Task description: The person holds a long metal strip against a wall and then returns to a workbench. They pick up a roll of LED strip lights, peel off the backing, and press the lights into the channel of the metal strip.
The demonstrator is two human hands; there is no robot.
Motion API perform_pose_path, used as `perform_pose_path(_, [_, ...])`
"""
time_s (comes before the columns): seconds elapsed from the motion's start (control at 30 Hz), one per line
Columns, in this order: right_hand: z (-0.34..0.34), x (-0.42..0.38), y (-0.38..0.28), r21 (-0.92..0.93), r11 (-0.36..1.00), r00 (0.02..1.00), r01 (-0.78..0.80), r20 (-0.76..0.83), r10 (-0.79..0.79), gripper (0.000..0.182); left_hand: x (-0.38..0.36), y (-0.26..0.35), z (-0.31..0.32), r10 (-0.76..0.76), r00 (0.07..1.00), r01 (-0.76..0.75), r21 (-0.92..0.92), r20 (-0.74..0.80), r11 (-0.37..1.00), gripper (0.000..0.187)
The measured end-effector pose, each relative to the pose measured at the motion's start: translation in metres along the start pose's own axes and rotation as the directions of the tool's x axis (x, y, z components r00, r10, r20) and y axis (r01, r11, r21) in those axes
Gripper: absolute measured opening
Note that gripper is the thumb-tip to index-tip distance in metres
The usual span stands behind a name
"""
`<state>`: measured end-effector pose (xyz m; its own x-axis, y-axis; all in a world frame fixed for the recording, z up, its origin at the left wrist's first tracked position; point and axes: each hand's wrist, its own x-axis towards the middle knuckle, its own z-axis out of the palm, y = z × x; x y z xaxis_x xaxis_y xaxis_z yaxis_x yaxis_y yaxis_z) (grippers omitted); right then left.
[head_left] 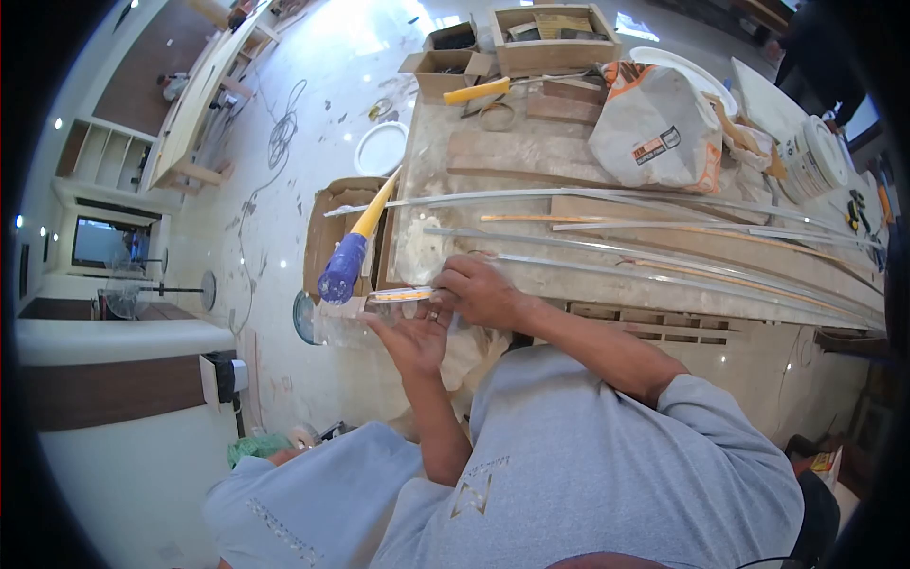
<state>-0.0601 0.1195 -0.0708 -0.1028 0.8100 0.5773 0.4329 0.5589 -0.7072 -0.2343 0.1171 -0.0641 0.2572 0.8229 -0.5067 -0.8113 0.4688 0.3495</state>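
A short strip with an orange-yellow line (400,296) lies across the fingers of my left hand (415,339), which is palm up with the thumb spread. My right hand (477,289) is closed at the strip's right end, beside the left fingertips; what its fingers pinch there is hidden. Just behind the hands, a tube with a yellow nozzle and purple end (343,269) leans over an open cardboard box (322,213). Several long, thin white and orange strips (569,248) run rightward over the work table (445,123).
On the table are a white and orange bag (654,133), a white bucket (813,156), a wooden box (553,57) and a yellow-handled tool (477,91). A round white lid (382,148) and a coiled cable (282,137) lie on the floor. A person in dark clothes (820,62) stands at the upper right.
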Motion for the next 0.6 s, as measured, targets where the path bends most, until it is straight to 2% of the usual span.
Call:
perform_pose_path(0.07, [0.005,0.002,0.0,-0.069,0.997,0.999,0.046,-0.014,-0.047,0.014,0.001,-0.011,0.008,0.203,0.976,-0.185,0.201,-0.075,0.962,0.083])
perform_pose_path(0.1, [0.008,0.003,-0.001,-0.071,0.997,0.999,0.044,-0.005,-0.044,0.015,0.006,-0.011,0.004,0.201,0.977,-0.183,0.202,-0.075,0.962,0.083])
perform_pose_path(0.17, [0.011,0.003,-0.002,-0.075,0.996,0.999,0.042,0.004,-0.041,0.017,0.018,-0.009,-0.003,0.277,0.96,-0.275,0.3,0.037,0.913,0.08])
perform_pose_path(0.27, [0.012,0.003,-0.002,-0.043,0.997,0.998,0.061,0.006,-0.061,0.022,0.018,-0.001,0.003,0.244,0.969,-0.247,0.236,0.041,0.94,0.073])
perform_pose_path(0.4, [0.015,0.0,0.006,0.048,0.999,1.0,0.015,0.019,-0.016,0.024,0.015,0.011,0.005,0.215,0.975,-0.222,0.195,0.055,0.955,0.073])
perform_pose_path(0.5, [0.021,0.002,0.011,0.098,0.995,0.999,-0.016,0.041,0.012,0.022,0.02,0.026,-0.012,0.144,0.988,-0.151,0.194,0.048,0.969,0.075])
perform_pose_path(0.57, [0.017,-0.005,0.014,0.065,0.995,0.996,-0.081,0.034,0.079,0.019,0.031,0.029,-0.028,0.166,0.986,-0.165,0.21,0.012,0.964,0.081])
perform_pose_path(0.6, [0.019,-0.004,0.016,0.055,0.998,1.0,0.008,-0.001,-0.007,0.021,0.033,0.026,-0.026,0.107,0.994,-0.107,0.217,0.013,0.97,0.081])
